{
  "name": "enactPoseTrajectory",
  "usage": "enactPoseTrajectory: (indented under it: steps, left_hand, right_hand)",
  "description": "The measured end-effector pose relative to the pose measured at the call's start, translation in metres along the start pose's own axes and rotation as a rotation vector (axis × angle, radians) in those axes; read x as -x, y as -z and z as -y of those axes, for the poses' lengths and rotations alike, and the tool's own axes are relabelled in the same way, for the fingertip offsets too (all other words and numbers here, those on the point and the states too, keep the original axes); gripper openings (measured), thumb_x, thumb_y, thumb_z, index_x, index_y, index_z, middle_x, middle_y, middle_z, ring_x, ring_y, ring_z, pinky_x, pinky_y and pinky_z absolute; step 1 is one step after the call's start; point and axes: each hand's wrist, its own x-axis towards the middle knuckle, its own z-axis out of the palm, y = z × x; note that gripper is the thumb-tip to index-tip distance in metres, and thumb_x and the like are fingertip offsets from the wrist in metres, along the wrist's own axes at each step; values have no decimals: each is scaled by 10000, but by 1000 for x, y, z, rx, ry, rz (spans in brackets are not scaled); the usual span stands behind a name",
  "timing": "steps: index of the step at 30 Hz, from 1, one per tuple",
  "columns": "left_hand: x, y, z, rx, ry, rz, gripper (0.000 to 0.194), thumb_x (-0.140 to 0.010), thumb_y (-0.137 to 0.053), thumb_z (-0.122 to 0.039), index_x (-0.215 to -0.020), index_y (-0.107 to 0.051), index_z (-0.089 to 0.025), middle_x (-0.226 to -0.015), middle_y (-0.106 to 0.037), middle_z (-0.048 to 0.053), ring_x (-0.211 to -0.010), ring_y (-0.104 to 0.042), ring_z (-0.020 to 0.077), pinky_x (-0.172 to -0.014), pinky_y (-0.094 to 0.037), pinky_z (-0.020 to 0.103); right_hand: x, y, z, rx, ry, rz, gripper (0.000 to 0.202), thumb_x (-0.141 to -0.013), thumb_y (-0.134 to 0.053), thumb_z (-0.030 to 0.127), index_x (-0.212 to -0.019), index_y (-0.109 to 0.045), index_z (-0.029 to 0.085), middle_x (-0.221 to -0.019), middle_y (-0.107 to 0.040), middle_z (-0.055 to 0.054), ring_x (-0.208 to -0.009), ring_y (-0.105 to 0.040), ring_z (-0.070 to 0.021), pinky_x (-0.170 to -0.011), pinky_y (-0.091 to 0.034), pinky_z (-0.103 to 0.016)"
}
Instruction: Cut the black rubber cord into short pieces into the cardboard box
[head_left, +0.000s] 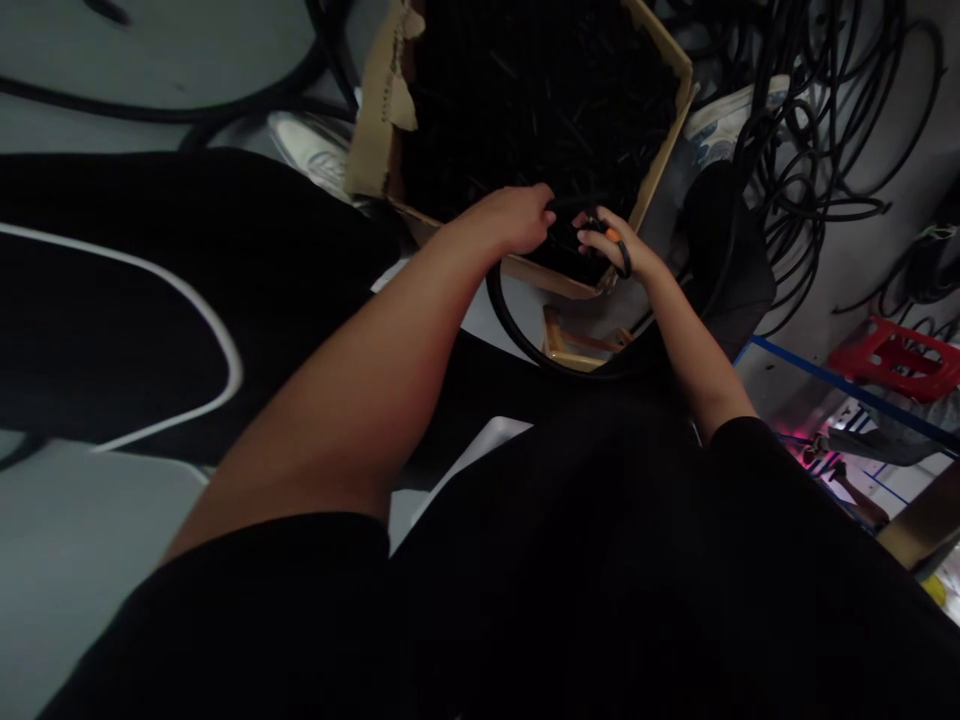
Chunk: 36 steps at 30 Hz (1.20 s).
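Note:
My left hand (525, 218) is closed around a black hose (512, 325) above the near edge of a cardboard box. From this hand the hose loops down towards my lap. The hose's end near my fingers is hard to make out against the dark contents. Just to the right, my right hand (619, 245) is wrapped round a hand tool with black and orange handles (614, 237). Its jaws are too dark to tell what kind of tool it is. The cardboard box (375, 105) is filled with short black pieces (540, 100).
Tangled black hoses (802, 130) lie on the floor at the right, and a long one (150, 115) crosses it at upper left. A small wooden stool (570, 357) stands below the box. A red plastic stool (892, 355) and another person's arm (859, 497) show at far right.

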Motion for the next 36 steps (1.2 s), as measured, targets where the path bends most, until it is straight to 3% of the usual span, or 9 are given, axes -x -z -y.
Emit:
enactPoseTrajectory:
  steps: [3,6,9,14,17,21,25,30,36]
  left_hand:
    - [-2,-2,1,5,52,-18,741,-1123,-696,-663,-1786,-760,-337,-1522,-935,143,-1611,-781,519,-1292,-622,601]
    - [-2,-2,3,20,73,-53,721,-1111,-719,-639,-1774,-758,-359,-1542,-931,151,-1618,-780,536,-1306,-620,628]
    - [1,-2,3,88,90,-108,760,-1088,-691,-764,-1712,-782,-340,-1476,-950,169,-1653,-746,554,-1310,-590,663]
    - [10,3,-4,172,198,-121,1065,-979,-506,-1053,-1625,-810,-262,-1271,-972,122,-1733,-621,528,-1356,-448,712]
    - [16,8,-8,148,240,-85,1101,-978,-404,-1093,-1606,-793,-276,-1219,-976,95,-1760,-586,493,-1347,-422,678]
    - [20,13,-7,88,192,-38,1135,-1030,-324,-1093,-1651,-748,-243,-1221,-967,71,-1757,-546,435,-1331,-408,643]
    - [13,11,-4,117,164,-76,1084,-1062,-341,-1061,-1613,-789,-241,-1217,-965,85,-1718,-571,440,-1313,-440,632]
    - [0,3,-1,115,107,-74,906,-1131,-444,-896,-1650,-811,-250,-1312,-957,103,-1670,-662,444,-1337,-485,601]
    - [-1,2,3,99,57,-59,909,-1161,-417,-841,-1800,-714,-266,-1351,-968,46,-1658,-661,396,-1385,-462,573]
  right_hand:
    - [-2,8,19,59,-9,1,557,-1163,-838,764,-1145,-611,257,-1066,-677,-19,-1036,-775,-221,-967,-755,-374]
    - [-3,9,29,119,-50,-3,615,-1131,-891,781,-1055,-549,275,-942,-584,11,-940,-720,-206,-891,-731,-346]
    - [-7,3,25,160,-91,-85,624,-1094,-932,738,-983,-510,292,-874,-528,20,-917,-681,-219,-866,-722,-361]
    - [-16,-21,18,158,-119,-178,638,-1061,-946,736,-937,-484,314,-832,-504,16,-958,-695,-266,-900,-743,-427]
    - [-15,-37,19,130,-166,-203,677,-1043,-955,780,-928,-472,320,-812,-478,22,-932,-687,-266,-875,-730,-415]
    - [-2,-49,20,-23,-232,-104,718,-994,-1000,822,-1003,-486,320,-822,-479,57,-847,-671,-219,-798,-691,-348]
    - [13,-44,31,-128,-175,-79,650,-996,-973,814,-1108,-579,309,-959,-638,22,-950,-756,-220,-878,-715,-337]
    - [9,-25,50,6,-67,-86,615,-1037,-986,795,-1190,-693,276,-1089,-750,-56,-1141,-794,-287,-1074,-750,-435]
    - [-8,-13,43,77,-39,-101,688,-1142,-833,912,-1151,-643,251,-1009,-625,-10,-969,-777,-227,-878,-706,-359]
